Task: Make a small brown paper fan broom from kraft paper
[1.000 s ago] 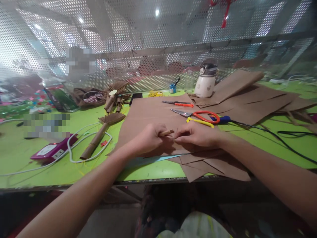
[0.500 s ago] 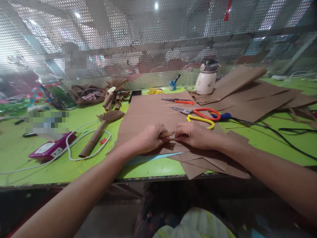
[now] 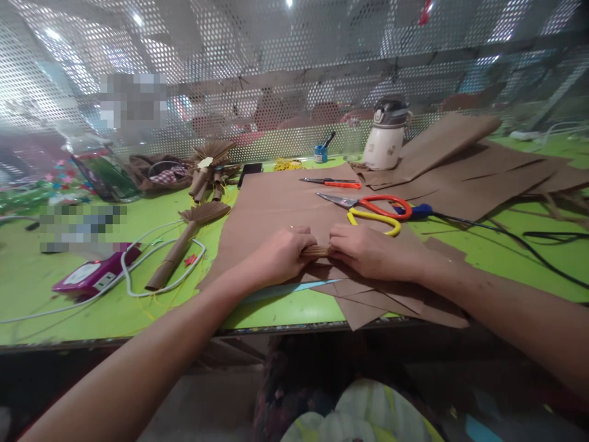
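Observation:
Between my hands a narrow strip of pleated brown paper (image 3: 317,251) stretches, its folds pressed together. My left hand (image 3: 288,252) is closed on one end of it, and my right hand (image 3: 356,248) grips the other end. Both hands rest over a large brown paper sheet (image 3: 271,202) on the green table. Just beyond my right hand lie scissors (image 3: 384,209) with one red and one yellow handle. Farther back is a smaller cutting tool with orange handles (image 3: 343,183). Cut brown paper pieces (image 3: 363,304) overlap the table's front edge under my right wrist.
At left are a brown paper fan with a rolled handle (image 3: 177,252), a purple power strip (image 3: 96,270) and a white cable (image 3: 126,279). A cream flask (image 3: 381,147) stands at the back near more brown sheets (image 3: 488,178). A blue-handled tool (image 3: 416,212) trails a black cord.
My right hand has taken hold of the pleated paper's right end. The strip now spans both hands, where half a second ago its end pointed free toward my right fingers.

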`<state>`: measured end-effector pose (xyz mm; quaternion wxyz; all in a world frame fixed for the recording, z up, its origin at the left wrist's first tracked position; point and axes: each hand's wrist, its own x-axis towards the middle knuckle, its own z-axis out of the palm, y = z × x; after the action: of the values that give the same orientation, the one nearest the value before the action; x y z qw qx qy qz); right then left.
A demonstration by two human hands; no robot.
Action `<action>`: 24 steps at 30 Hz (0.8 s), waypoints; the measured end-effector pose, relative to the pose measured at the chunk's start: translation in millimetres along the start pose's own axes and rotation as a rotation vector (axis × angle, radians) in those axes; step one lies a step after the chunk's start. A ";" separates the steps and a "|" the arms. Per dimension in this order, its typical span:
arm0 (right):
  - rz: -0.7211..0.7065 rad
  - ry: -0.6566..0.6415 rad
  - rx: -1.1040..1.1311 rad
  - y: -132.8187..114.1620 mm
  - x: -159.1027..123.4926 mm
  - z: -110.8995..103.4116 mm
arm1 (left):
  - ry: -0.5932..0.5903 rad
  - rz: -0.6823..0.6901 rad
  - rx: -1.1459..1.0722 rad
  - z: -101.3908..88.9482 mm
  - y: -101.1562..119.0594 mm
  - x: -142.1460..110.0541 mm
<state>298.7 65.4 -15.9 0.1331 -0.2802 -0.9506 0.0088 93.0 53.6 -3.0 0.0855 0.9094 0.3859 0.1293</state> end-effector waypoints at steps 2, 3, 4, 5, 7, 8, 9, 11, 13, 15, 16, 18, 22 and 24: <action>0.021 -0.028 -0.003 0.4 -2.8 -3.1 | -0.018 -0.013 -0.005 -2.7 1.0 -0.3; 0.030 -0.042 -0.007 0.9 -4.2 -4.5 | -0.026 -0.022 -0.004 -4.2 1.1 -0.6; 0.037 -0.051 -0.013 1.4 -5.6 -5.7 | -0.032 -0.032 -0.001 -5.7 1.0 -1.1; 0.044 -0.057 -0.022 2.0 -6.9 -6.6 | -0.039 -0.042 0.004 -7.3 0.7 -1.8; 0.049 -0.067 -0.034 3.5 -9.2 -7.7 | -0.052 -0.052 0.019 -10.2 -0.1 -3.2; 0.048 -0.072 -0.039 4.2 -10.2 -8.1 | -0.058 -0.051 0.025 -11.4 -0.3 -3.9; 0.045 -0.077 -0.044 4.9 -10.9 -8.4 | -0.066 -0.047 0.031 -12.5 -0.5 -4.4; 0.037 -0.087 -0.058 6.0 -12.2 -9.3 | -0.079 -0.039 0.044 -14.1 -0.4 -5.2; 0.034 -0.098 -0.067 6.3 -13.4 -10.6 | -0.095 -0.037 0.057 -15.3 0.2 -5.6; 0.036 -0.104 -0.063 5.7 -15.0 -12.3 | -0.107 -0.036 0.073 -16.2 1.0 -5.8; 0.036 -0.105 -0.057 4.9 -16.0 -13.1 | -0.113 -0.036 0.082 -16.6 1.4 -5.9; 0.034 -0.097 -0.046 2.7 -18.4 -14.7 | -0.122 -0.036 0.102 -17.4 2.1 -6.1; 0.009 -0.076 -0.070 -4.2 -22.4 -16.5 | -0.119 -0.009 0.144 -18.9 2.8 -7.7; -0.031 -0.073 -0.121 -8.3 -23.2 -16.4 | -0.111 0.002 0.171 -19.6 3.6 -9.0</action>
<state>317.3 45.0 -5.0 0.0815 -0.2723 -0.9579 -0.0405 83.6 45.6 15.0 0.0285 0.9196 0.3892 0.0454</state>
